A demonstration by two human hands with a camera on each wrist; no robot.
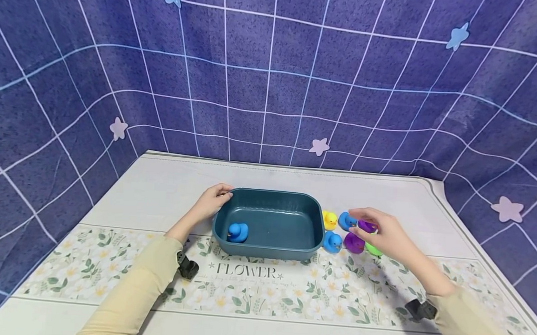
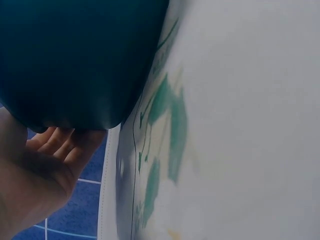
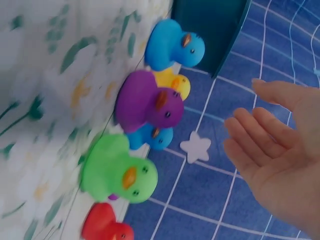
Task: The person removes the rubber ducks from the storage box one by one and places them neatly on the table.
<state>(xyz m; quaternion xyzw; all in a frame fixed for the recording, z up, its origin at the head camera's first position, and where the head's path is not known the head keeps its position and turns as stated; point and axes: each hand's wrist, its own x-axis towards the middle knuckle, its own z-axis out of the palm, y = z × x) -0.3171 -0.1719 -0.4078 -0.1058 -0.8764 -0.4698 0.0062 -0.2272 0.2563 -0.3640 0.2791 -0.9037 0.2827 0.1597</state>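
A dark teal plastic basin (image 1: pixel 267 252) sits in the middle of the table, with a blue rubber duck (image 1: pixel 237 232) inside at its left end. My left hand (image 1: pixel 214 201) holds the basin at its far left corner, fingers and thumb at the rim. To the basin's right stands a group of rubber ducks: yellow (image 1: pixel 329 220), blue (image 1: pixel 332 242), purple (image 1: pixel 354 243), green (image 3: pixel 119 170) and others. Above them hovers my right hand (image 1: pixel 380 231), thumb and fingers spread with nothing between them. A red duck (image 3: pixel 106 225), seen in the right wrist view, is hidden in the head view.
The white table mat (image 1: pixel 182 174) carries a floral band with the word FLOWER (image 1: pixel 246 271). A blue cloth (image 1: pixel 254 82) with a white grid and stars hangs behind and at both sides of the table.
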